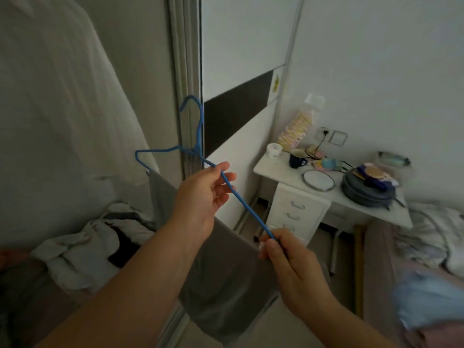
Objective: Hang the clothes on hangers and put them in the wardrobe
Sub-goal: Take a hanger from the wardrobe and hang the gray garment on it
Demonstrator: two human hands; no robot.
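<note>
At the centre of the frame the left hand (200, 197) is half open, its fingers loosely curled around the sloping arm of a blue hanger (198, 146); the wire passes between thumb and fingers, and how firmly they hold it cannot be told. Lower right of centre, the right hand (286, 257) pinches the hanger's near corner tightly between thumb and curled fingers. The hanger runs diagonally from that corner up to its hook, which stands just in front of the wardrobe door (241, 71) edge near the upper middle. A grey cloth (226, 280) hangs from the hanger's lower bar, falling behind both forearms toward the bottom centre.

No writing can be read. A yellow sticker (276, 84) on the door is too blurred to make out.

At the left edge a white garment (62, 96) hangs in the wardrobe opening, and a pile of clothes (93, 244) lies below it at lower left. Right of centre a white desk (334, 197) carries a dark mug (297, 159), a round mirror (319, 180) and other small items. A narrow strip of floor lies between the door and the desk. More clothes (431, 237) lie at the right edge, with a light blue bundle (426, 302) at lower right.
</note>
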